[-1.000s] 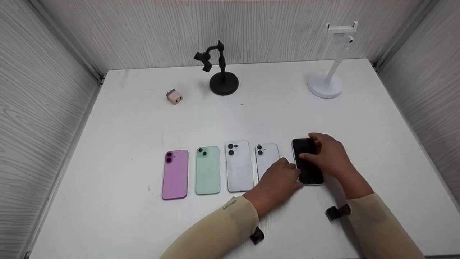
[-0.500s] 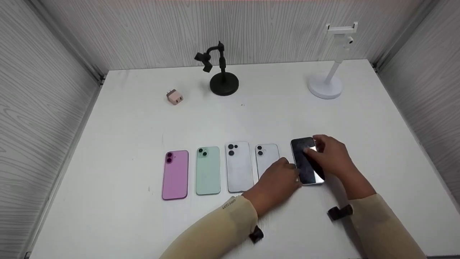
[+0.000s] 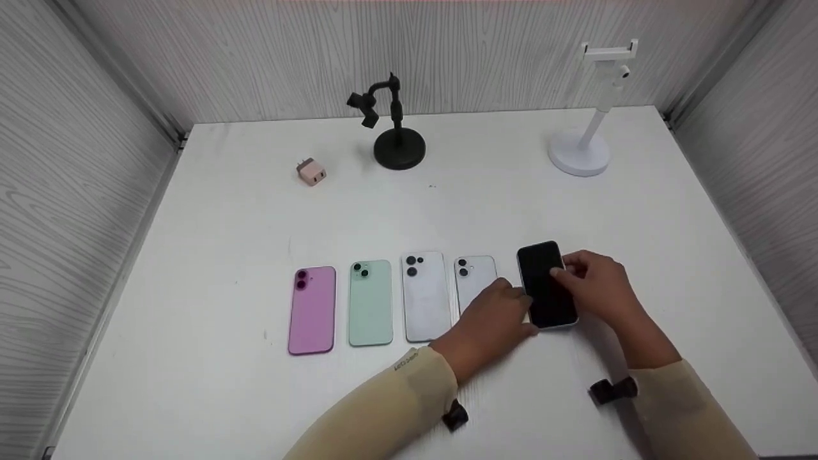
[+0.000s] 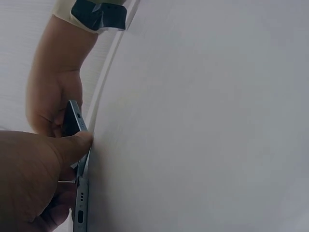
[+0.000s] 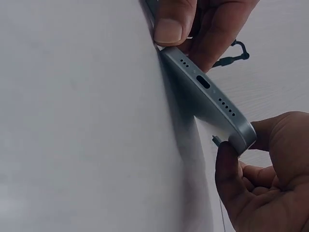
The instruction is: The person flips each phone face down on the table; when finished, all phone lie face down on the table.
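A smartphone lies screen up at the right end of a row of phones, its black glass facing me. My right hand pinches its right long edge, thumb on the screen. In the right wrist view, that side of the phone is lifted off the table, so it tilts. My left hand holds the lower left corner, with its thumb at the bottom edge and fingers along the side. Beneath the left hand, a white phone is partly hidden; its two-lens camera shows.
Leftward lie a larger white phone, a mint green phone and a pink phone, all backs up. Behind stand a black phone stand, a white phone stand and a pink charger plug. Panels wall the table in.
My right hand has slid down the phone's right edge towards me. The phone, flat before, now tilts with its right side raised and its top turned slightly left. The left hand has barely moved.
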Tool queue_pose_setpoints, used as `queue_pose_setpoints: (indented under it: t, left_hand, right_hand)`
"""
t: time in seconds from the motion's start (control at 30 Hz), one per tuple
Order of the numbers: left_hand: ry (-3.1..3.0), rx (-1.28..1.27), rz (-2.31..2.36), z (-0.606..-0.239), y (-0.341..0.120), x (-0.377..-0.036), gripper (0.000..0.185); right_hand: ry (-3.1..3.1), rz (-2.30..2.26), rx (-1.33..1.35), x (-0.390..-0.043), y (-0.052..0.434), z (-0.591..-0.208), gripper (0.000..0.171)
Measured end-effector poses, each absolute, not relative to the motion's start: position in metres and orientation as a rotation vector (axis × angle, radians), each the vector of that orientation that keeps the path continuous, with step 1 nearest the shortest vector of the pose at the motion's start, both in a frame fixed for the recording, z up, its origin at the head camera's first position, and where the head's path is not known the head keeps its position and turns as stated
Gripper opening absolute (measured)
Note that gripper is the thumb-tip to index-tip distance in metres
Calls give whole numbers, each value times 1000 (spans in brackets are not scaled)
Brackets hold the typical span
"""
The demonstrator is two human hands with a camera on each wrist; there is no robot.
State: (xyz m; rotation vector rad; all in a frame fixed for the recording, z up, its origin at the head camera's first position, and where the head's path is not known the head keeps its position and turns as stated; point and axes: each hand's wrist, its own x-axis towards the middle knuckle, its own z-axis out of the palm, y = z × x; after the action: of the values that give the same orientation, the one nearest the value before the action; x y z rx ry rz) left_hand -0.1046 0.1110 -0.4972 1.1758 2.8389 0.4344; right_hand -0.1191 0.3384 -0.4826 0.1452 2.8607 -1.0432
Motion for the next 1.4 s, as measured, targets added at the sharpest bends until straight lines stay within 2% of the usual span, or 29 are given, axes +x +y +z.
queue_pose_setpoints:
  t: [0.27,0.73,1.13,1.33,1.4]
  left_hand:
    - [2794,1155,505,-499,108,-107,47]
    - [2741,1190,553,-495,103,-111,60]
    - [2663,1101,858,-495,103,-112,45]
    - [2608,972,898,-491,102,-111,85]
    - [2588,928,912,-491,102,-110,93]
  right_hand:
    - [2760,-1199,124,-112,336,-475,36]
    - [2639,-1332,43,-107,328,-470,36]
    - [2436,-1592,-14,-102,328,-472,35]
    - [2332,-1674,-49,-104,330,-474,34]
    - [2309,-1675,-65,-104,331,-475,33]
